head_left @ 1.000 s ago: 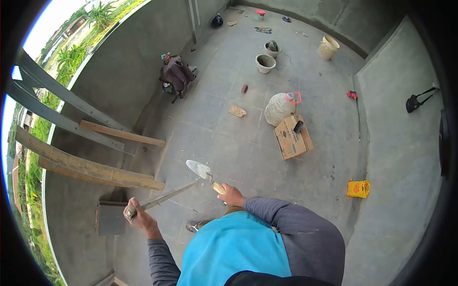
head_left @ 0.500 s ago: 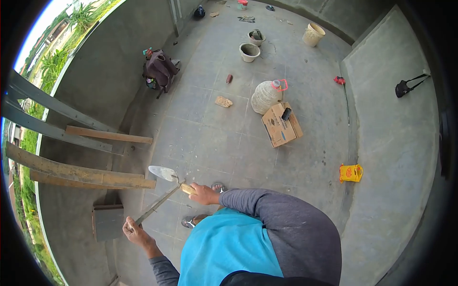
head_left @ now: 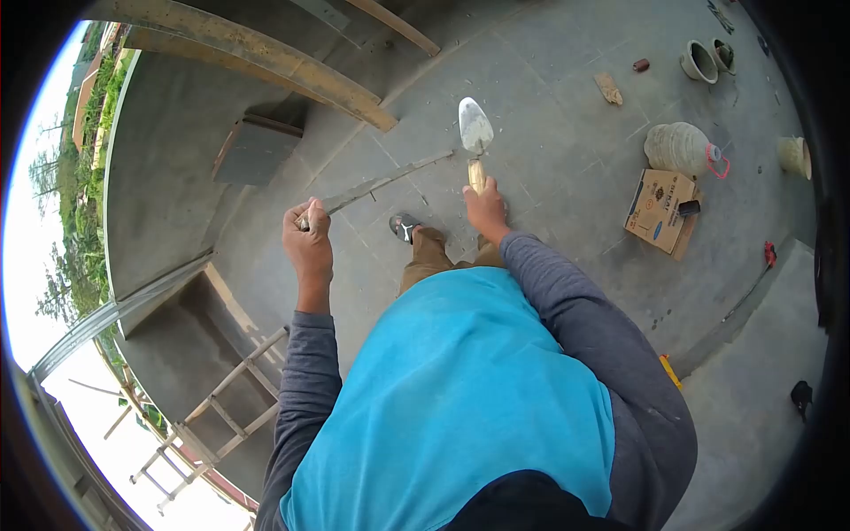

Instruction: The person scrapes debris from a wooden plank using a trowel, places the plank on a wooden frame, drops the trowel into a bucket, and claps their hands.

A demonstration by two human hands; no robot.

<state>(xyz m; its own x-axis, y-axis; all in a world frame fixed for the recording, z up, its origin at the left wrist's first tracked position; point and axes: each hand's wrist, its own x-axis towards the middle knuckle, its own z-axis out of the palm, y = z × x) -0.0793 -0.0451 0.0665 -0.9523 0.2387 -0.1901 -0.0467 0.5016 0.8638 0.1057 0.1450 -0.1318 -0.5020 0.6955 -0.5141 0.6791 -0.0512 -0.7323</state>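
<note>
My right hand [head_left: 487, 211] is closed around the wooden handle of a pointed trowel [head_left: 475, 126], its pale, smeared blade aimed away from me. My left hand [head_left: 307, 243] grips one end of a long, thin grey bar-like tool [head_left: 390, 181] whose exact kind I cannot make out. That tool slants up to the right, and its far tip comes close to the trowel, just left of it. A small spike juts from its lower edge. Both hands are held in front of my body, above the grey floor [head_left: 549, 115].
Right of me are a cardboard box [head_left: 655, 211] with a dark object on it, a large plastic jug [head_left: 677, 149], two buckets [head_left: 699, 62] and a pale bucket [head_left: 794, 157]. Beams [head_left: 257, 53] jut in at upper left. A wooden ladder-like frame [head_left: 232, 407] stands at lower left.
My view has turned left, so the box, jug and buckets now appear farther right. The trowel and the bar-like tool have moved apart, and the trowel now points straight ahead.
</note>
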